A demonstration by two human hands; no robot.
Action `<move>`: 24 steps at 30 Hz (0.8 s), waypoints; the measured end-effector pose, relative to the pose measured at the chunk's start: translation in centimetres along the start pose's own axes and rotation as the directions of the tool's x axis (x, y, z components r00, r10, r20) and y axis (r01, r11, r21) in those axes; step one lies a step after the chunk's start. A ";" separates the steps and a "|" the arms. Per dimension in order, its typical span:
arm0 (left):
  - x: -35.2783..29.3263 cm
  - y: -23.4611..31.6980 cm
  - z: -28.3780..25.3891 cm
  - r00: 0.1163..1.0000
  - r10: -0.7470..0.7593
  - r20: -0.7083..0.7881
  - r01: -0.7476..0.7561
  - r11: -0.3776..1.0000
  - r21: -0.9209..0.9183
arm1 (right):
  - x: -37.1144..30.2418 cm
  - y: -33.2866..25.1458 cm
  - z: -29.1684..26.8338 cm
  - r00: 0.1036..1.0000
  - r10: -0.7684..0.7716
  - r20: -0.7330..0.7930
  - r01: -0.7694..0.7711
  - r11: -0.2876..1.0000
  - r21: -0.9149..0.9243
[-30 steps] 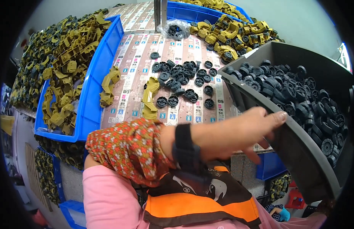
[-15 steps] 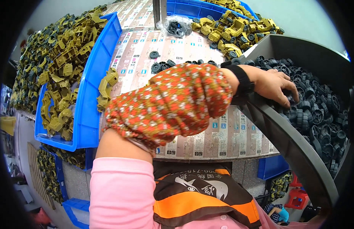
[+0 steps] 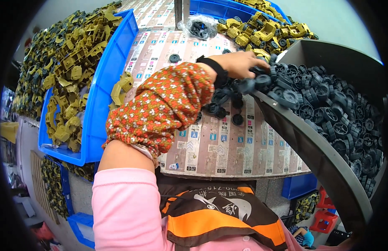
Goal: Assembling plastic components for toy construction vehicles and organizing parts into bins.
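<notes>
My left hand reaches across to the near-left corner of a dark grey bin heaped with black toy wheels. The fingers are stretched out and a little bent over wheels at the bin's edge, not closed round any. Blurred wheels lie or tumble just below the fingers, over the rim. More loose wheels are on the table under the wrist. The arm wears a floral sleeve cover and a dark wristband. My right hand is out of the picture.
A tilted blue crate on the left holds yellow toy vehicle bodies. At the back are more yellow vehicles and a clear plastic bag of black parts. A single wheel lies on the paper-covered table.
My left hand has moved left from deep among the wheels to the bin's corner. Wheels have come over the rim, and more now lie on the table beside it.
</notes>
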State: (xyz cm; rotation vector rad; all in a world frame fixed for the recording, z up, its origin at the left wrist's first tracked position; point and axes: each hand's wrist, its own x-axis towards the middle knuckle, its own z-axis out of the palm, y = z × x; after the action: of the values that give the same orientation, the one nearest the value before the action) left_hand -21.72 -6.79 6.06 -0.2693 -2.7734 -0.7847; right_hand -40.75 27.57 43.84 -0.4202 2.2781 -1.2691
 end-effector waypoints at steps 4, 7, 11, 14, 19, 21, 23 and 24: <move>-3.8 -4.0 0.6 0.991 -0.108 0.075 0.094 0.981 0.169 | 1.5 1.1 0.2 0.999 -0.019 0.025 0.021 0.996 -0.091; -3.6 -4.1 -0.4 0.972 -0.213 0.101 0.185 0.954 0.237 | 2.3 1.8 0.4 0.998 -0.043 0.047 0.049 0.987 -0.153; 2.2 1.2 -1.9 0.917 0.015 -0.399 0.064 0.981 0.185 | 2.8 2.9 0.5 0.996 -0.064 0.067 0.078 0.968 -0.237; 9.0 10.2 -2.2 0.879 0.313 -0.359 -0.370 0.924 -0.099 | 3.1 3.9 -0.1 0.996 -0.072 0.059 0.087 0.947 -0.309; 15.4 13.7 1.5 0.878 0.476 -0.040 -0.478 0.871 -0.113 | 3.7 5.5 -0.5 0.991 -0.103 0.080 0.127 0.906 -0.403; 16.5 11.1 3.3 0.892 0.445 -0.085 -0.450 0.891 -0.055 | 4.1 6.1 -0.8 0.990 -0.112 0.084 0.138 0.886 -0.444; 15.0 10.3 1.8 0.930 0.366 0.041 -0.368 0.928 0.060 | 4.4 6.8 -1.6 0.991 -0.113 0.067 0.131 0.863 -0.488; 14.4 8.8 1.4 0.926 0.376 0.039 -0.378 0.922 0.083 | 4.8 6.9 -1.5 0.989 -0.122 0.080 0.145 0.851 -0.504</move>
State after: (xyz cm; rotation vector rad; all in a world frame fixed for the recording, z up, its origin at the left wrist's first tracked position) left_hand -33.56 2.90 13.33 -0.7711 -2.6418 -0.5595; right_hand -45.69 29.85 37.32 -0.7952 2.5667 -0.6802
